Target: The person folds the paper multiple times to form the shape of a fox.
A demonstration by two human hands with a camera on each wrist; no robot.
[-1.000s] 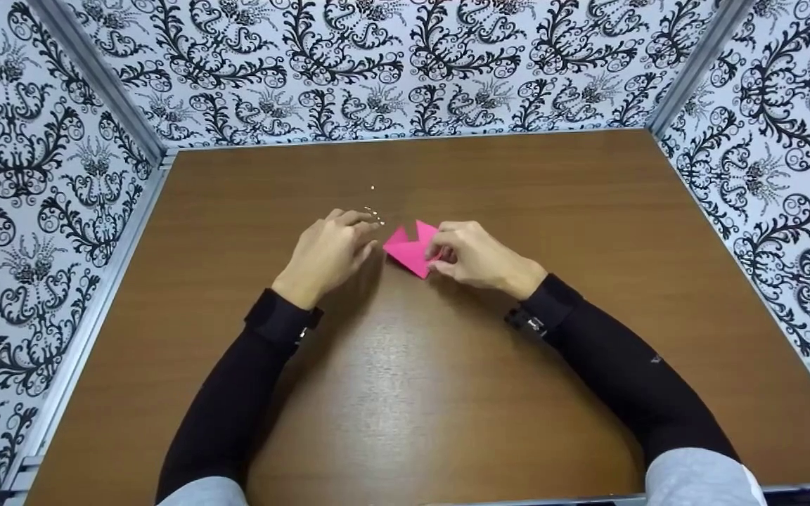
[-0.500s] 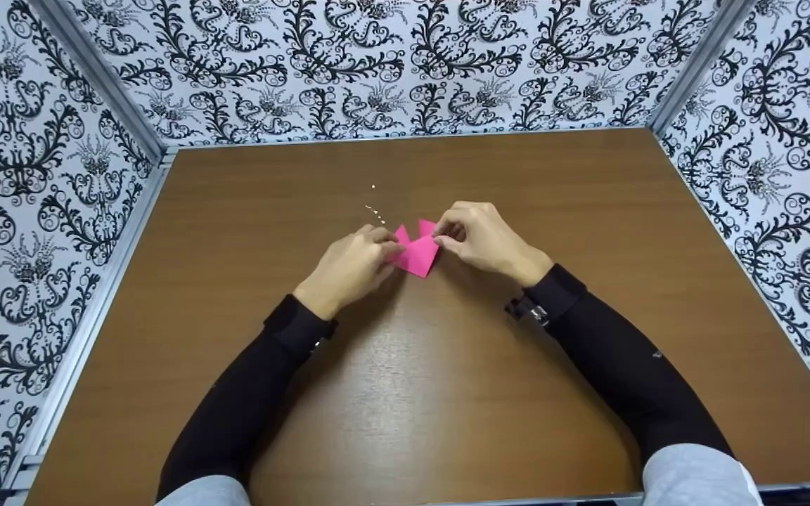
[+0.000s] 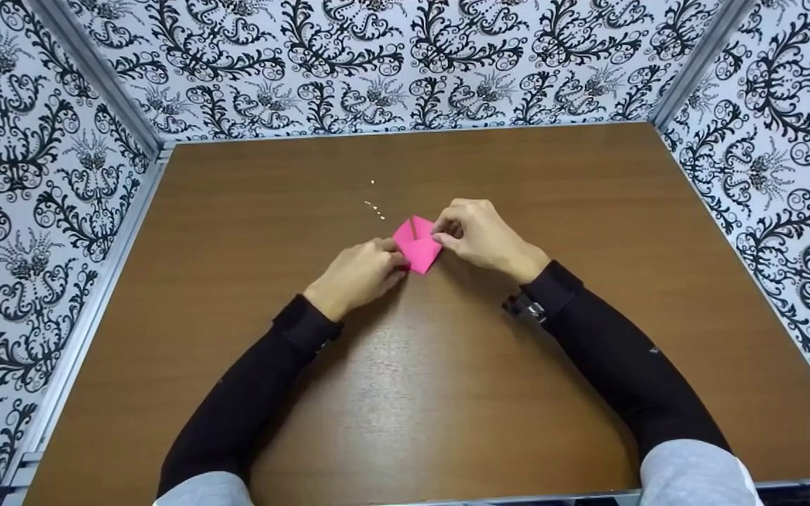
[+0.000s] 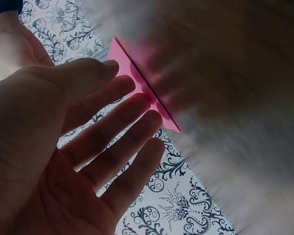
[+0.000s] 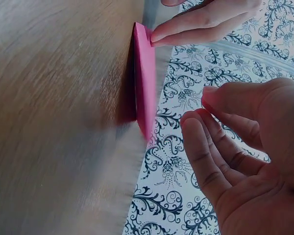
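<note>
A small folded piece of pink paper lies on the wooden table, with a narrow slit between flaps on its far side. At its left edge, my left hand touches it; the left wrist view shows this hand's thumb and fairly straight fingertips against the paper. By the paper's right edge is my right hand, thumb and fingertips close together. In the right wrist view, a gap separates the right hand from the paper, and nothing shows between its fingers.
Several tiny pale specks dot the table beyond the left hand. White panels with black scroll patterns rise behind and on both sides, joined by grey metal posts.
My left hand came right and toward me to the paper's left edge. The right hand drew back from covering the paper's right side. The gap between the paper's far points has narrowed.
</note>
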